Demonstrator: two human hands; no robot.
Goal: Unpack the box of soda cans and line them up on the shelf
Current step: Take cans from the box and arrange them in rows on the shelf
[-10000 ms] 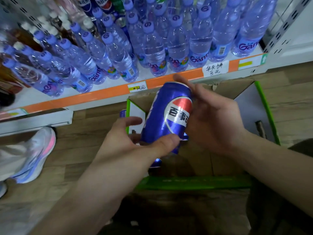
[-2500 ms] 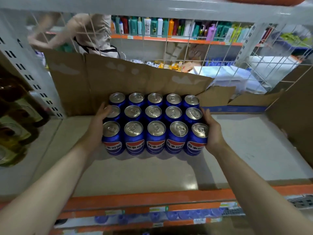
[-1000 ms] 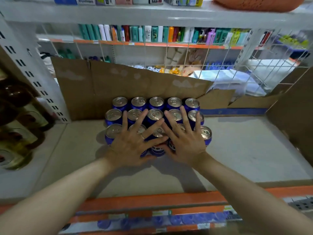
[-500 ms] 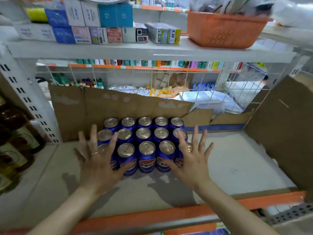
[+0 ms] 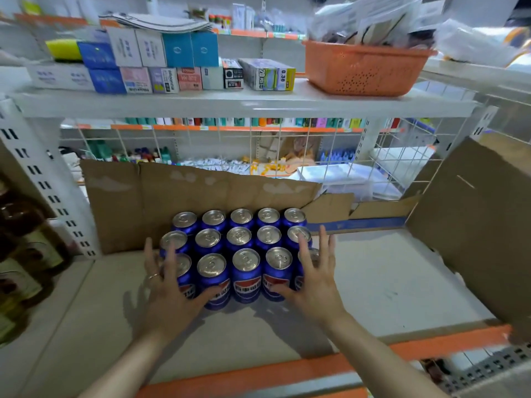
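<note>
Several blue soda cans (image 5: 244,254) with silver tops stand upright in a tight block of three rows on the pale shelf (image 5: 388,282). My left hand (image 5: 169,291) is at the block's front left corner, fingers spread and straight, thumb against a front can. My right hand (image 5: 313,280) mirrors it at the front right corner, fingers spread, thumb by the front row. Neither hand grips a can. The soda box is not in view.
Flattened cardboard (image 5: 178,196) stands behind the cans and a cardboard flap (image 5: 482,225) stands at the right. Dark bottles (image 5: 23,254) sit at the left. The shelf above carries small boxes (image 5: 161,64) and an orange basket (image 5: 365,70). An orange shelf edge (image 5: 258,377) runs in front.
My hands lifted off the can tops and spread apart to the block's front corners. The view tilted upward, showing the upper shelf.
</note>
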